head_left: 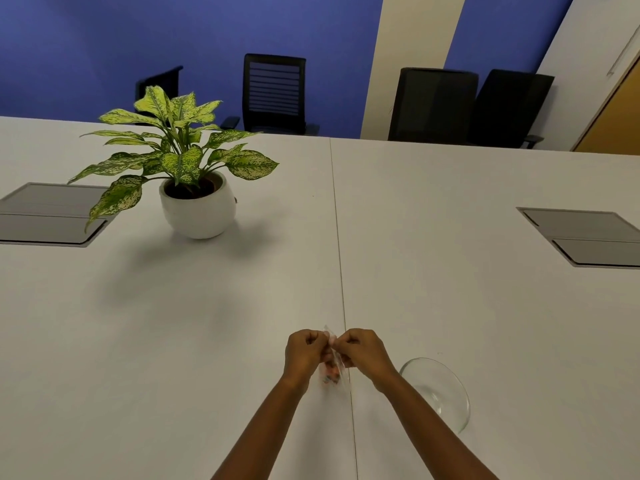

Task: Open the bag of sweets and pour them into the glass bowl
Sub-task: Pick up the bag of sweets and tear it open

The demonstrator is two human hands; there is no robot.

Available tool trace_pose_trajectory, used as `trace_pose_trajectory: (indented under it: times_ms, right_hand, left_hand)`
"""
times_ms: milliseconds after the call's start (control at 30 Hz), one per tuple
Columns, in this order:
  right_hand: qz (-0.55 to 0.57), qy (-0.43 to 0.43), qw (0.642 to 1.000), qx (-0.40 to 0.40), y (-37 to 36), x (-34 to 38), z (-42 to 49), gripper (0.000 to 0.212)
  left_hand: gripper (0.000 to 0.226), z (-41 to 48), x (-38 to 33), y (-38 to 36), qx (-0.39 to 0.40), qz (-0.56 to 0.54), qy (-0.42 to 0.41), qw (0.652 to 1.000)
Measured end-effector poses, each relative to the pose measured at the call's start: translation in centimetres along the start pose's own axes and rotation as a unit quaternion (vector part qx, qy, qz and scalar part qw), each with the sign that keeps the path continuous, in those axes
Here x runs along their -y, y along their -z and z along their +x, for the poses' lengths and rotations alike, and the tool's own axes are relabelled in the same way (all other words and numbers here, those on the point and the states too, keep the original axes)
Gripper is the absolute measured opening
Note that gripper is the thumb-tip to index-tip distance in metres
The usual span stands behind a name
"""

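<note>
Both fists [306,351] [360,349] pinching bag [332,370] top

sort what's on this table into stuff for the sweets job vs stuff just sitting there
For the job:
bag, gripped by the left hand and right hand
bowl, empty

Just there:
plant
left hatch
right hatch
chairs

Clear glossy glass bowl [446,389]; clear plastic bag [334,370]; matt table [173,323].
</note>
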State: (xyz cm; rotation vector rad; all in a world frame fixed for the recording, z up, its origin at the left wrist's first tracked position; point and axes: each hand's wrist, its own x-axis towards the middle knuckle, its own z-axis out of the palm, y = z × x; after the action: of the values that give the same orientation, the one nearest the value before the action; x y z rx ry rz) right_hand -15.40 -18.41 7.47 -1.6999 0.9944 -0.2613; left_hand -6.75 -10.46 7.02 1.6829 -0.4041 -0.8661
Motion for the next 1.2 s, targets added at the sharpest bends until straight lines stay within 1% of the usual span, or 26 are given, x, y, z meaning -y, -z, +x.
trace_pose_trajectory:
  times_ms: [167,267,433,533,733,867,967,1033,1133,1200]
  right_hand:
    - [-0.033,0.053,0.994,-0.091,-0.5,0.1,0.0,0.013]
    - [-0.048,0.073,0.990,-0.109,-0.3,0.1,0.1,0.015]
    - [-0.025,0.078,0.989,-0.120,-0.3,0.1,0.1,0.017]
    - [-0.017,0.080,0.990,-0.116,-0.2,0.0,0.1,0.017]
    - [-0.034,0.079,0.989,-0.121,0.6,0.2,0.3,0.015]
    - [-0.069,0.095,0.982,-0.147,0.6,0.6,-0.1,0.016]
    - [-0.105,0.101,0.977,-0.159,0.8,0.7,-0.2,0.020]
    - [-0.102,0.097,0.977,-0.159,0.8,0.7,-0.3,0.020]
    - [-0.090,0.079,0.982,-0.145,0.7,0.5,-0.7,0.028]
    - [-0.083,0.066,0.985,-0.133,0.7,0.2,-0.8,0.029]
  left_hand:
    - [0.031,0.3,0.0,-0.5,-0.008,0.038,-0.031,0.999]
    - [0.030,0.2,-0.2,-0.8,-0.025,0.052,-0.038,0.998]
    - [0.010,-0.4,-0.7,-1.6,-0.084,0.086,-0.044,0.992]
    - [0.014,-0.5,-0.8,-1.9,-0.099,0.090,-0.046,0.990]
    - [0.023,0.1,-0.5,-2.3,-0.097,0.110,-0.080,0.986]
    - [0.012,-0.2,-0.6,-2.6,-0.099,0.123,-0.088,0.983]
    - [0.012,-0.5,-0.6,-2.8,-0.107,0.129,-0.088,0.982]
    - [0.011,-0.4,-0.6,-3.0,-0.107,0.127,-0.092,0.982]
    - [0.013,-0.2,-1.0,-3.0,-0.109,0.118,-0.096,0.982]
    - [0.013,-0.2,-1.3,-2.9,-0.107,0.108,-0.097,0.984]
